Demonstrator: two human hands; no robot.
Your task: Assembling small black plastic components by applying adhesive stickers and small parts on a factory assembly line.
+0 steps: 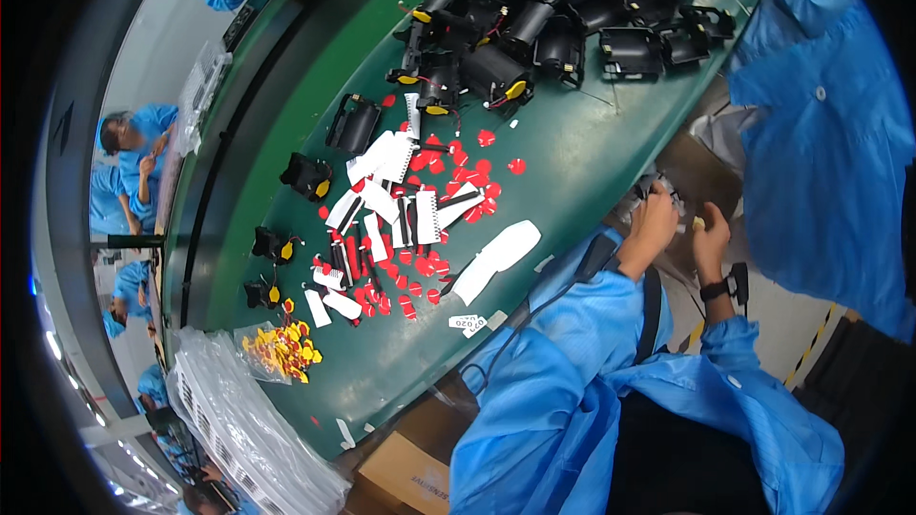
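Just off the right edge of the green table, both my hands are over an open brown cardboard box (701,164). My left hand (651,231) has its fingers bent and closed against crumpled clear-grey plastic (633,198); what they pinch is hidden. Beside it, my right hand (710,244) is curled, with a small pale-yellow bit (699,223) at its fingertips. Whether that bit is held or worn on a finger is unclear. A black band (722,288) circles my right wrist.
The green table (563,157) carries a heap of black plastic housings (496,69), scattered red discs (458,175), white label sheets (498,256) and yellow-red pieces (286,351). Stacked plastic bags (243,420) lie at the near left. A blue-coated person (821,133) is close on the right.
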